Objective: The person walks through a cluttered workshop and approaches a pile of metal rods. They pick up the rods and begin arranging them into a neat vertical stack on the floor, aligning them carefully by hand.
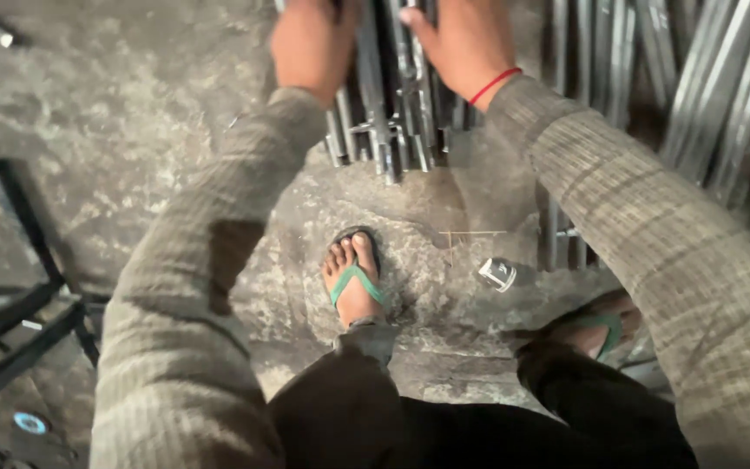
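Both hands on upright metal rods (384, 113): left hand (310, 43) grips one, right hand (462, 48) rests flat, thumb out (fingertips cropped). Sorting step, apparently; next needs a firm two-handed hold.

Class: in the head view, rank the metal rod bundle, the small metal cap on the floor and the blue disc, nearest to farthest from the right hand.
From the right hand:
1. Metal rod bundle, touched, top centre.
2. Small metal cap, on the floor, lower right of centre.
3. Blue disc, bottom left corner.

A dark metal frame (19, 304) lies at the near left on the concrete floor (132, 113); a small crushed can (497, 274) lies right of centre.
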